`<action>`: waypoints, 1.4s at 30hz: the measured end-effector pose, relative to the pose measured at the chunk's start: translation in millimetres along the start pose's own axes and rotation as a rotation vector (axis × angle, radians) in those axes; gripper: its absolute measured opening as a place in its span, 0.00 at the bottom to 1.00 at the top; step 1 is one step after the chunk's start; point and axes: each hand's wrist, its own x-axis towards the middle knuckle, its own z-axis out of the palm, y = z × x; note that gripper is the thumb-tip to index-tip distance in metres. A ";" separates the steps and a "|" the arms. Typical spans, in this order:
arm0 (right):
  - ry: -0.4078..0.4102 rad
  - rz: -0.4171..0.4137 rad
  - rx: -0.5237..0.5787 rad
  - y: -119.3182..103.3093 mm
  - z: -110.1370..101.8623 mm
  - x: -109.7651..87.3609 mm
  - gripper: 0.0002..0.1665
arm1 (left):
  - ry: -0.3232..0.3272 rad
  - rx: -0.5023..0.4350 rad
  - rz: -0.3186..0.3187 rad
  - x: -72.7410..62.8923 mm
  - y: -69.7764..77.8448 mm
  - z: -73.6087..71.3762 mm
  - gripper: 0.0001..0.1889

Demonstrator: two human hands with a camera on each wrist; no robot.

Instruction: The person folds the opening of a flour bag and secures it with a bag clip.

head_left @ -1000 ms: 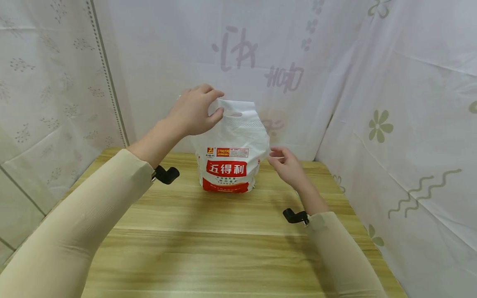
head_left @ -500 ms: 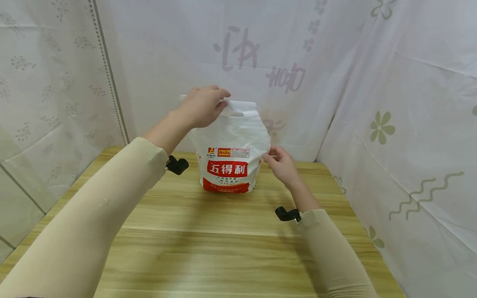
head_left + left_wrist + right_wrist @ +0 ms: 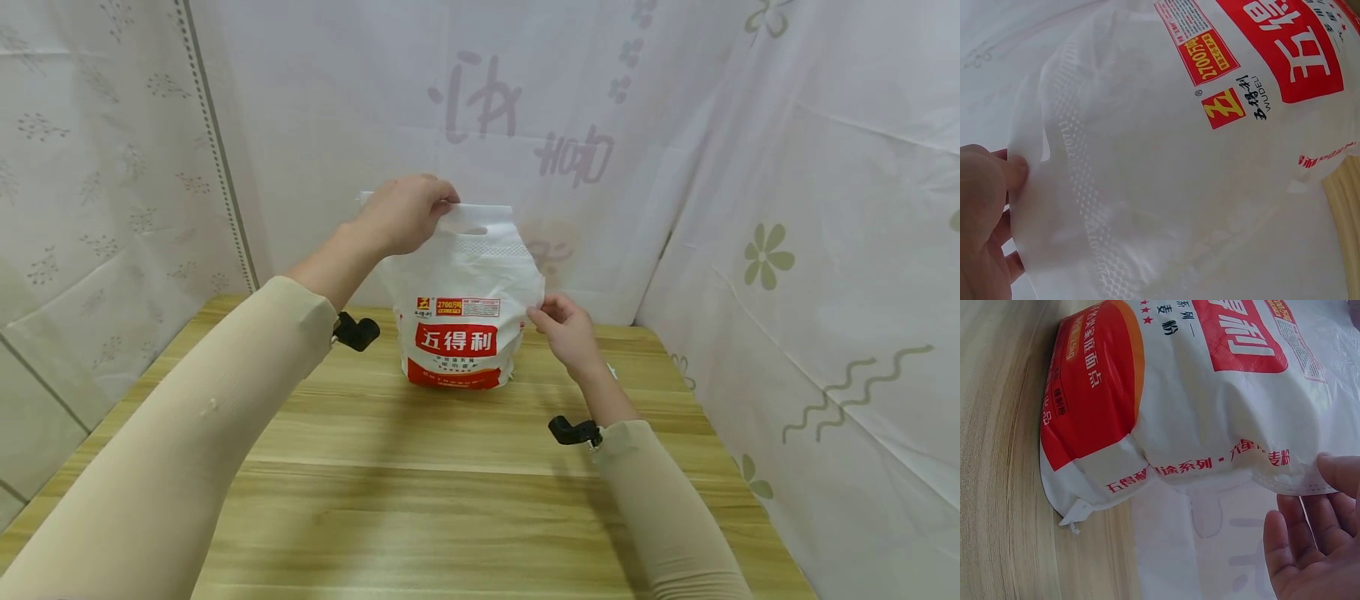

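A white plastic flour bag (image 3: 465,275) with red and yellow print stands upright near the back of the wooden table. Its flat top edge has an oval handle slot. My left hand (image 3: 408,212) pinches that top edge left of the slot, and the left wrist view shows the thumb on the front face with fingers behind. At the bag's right side, my right hand (image 3: 570,333) pinches the side seam between thumb and fingers. In the right wrist view the lower fingers (image 3: 1279,540) of this hand spread below the seam. The bag's back is hidden.
The wooden table (image 3: 450,517) stretches forward beneath both arms. Patterned white curtains (image 3: 840,208) close in the back and both sides. A small pale scrap (image 3: 612,372) lies on the table behind my right wrist. Black wrist mounts (image 3: 356,332) stick out from both sleeves.
My left hand has moved slightly right along the top edge and closed its pinch. My right hand has come left to the bag's side and now grips the seam. The bag stays in place.
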 end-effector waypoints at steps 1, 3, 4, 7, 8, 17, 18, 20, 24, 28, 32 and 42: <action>0.000 0.000 -0.002 0.1 -0.1 -0.1 0.20 | 0.001 -0.005 -0.002 0.0 0.1 -0.3 0.16; 0.000 -0.003 -0.007 0.6 -0.3 -0.3 0.19 | 0.003 -0.015 -0.009 -0.2 0.2 -1.0 0.16; 0.001 -0.006 -0.009 1.0 -0.4 -0.3 0.19 | 0.003 -0.020 -0.012 -0.2 0.3 -1.2 0.15; 0.005 -0.012 -0.026 2.7 -1.2 -0.4 0.18 | 0.001 -0.035 -0.024 -0.4 0.3 -1.6 0.15; 0.008 -0.014 -0.030 3.2 -1.4 -0.5 0.18 | -0.002 -0.041 -0.029 -0.4 0.2 -1.6 0.16; 0.039 -0.024 -0.050 6.5 -1.1 0.4 0.18 | -0.012 -0.067 -0.046 -0.8 -0.6 -2.8 0.16; 0.043 -0.026 -0.052 6.2 -1.0 -0.1 0.18 | -0.009 -0.067 -0.044 -0.9 -0.8 -3.3 0.16; 0.050 -0.029 -0.054 5.4 -0.6 -0.7 0.18 | -0.006 -0.069 -0.044 -0.9 -1.3 -4.1 0.16; 0.066 -0.036 -0.062 4.8 -0.8 -1.7 0.17 | 0.000 -0.072 -0.050 -1.1 -1.0 -5.4 0.15; 0.080 -0.038 -0.068 5.5 -0.4 -1.8 0.16 | 0.013 -0.078 -0.047 -1.6 -0.5 -4.8 0.15; 0.084 -0.033 -0.065 6.3 -0.4 -2.5 0.16 | 0.006 -0.100 -0.011 -1.4 -2.6 -4.0 0.16; 0.060 -0.062 -0.011 5.4 -3.4 -2.0 0.18 | -0.126 -0.126 -0.036 -1.0 -11.6 -11.0 0.20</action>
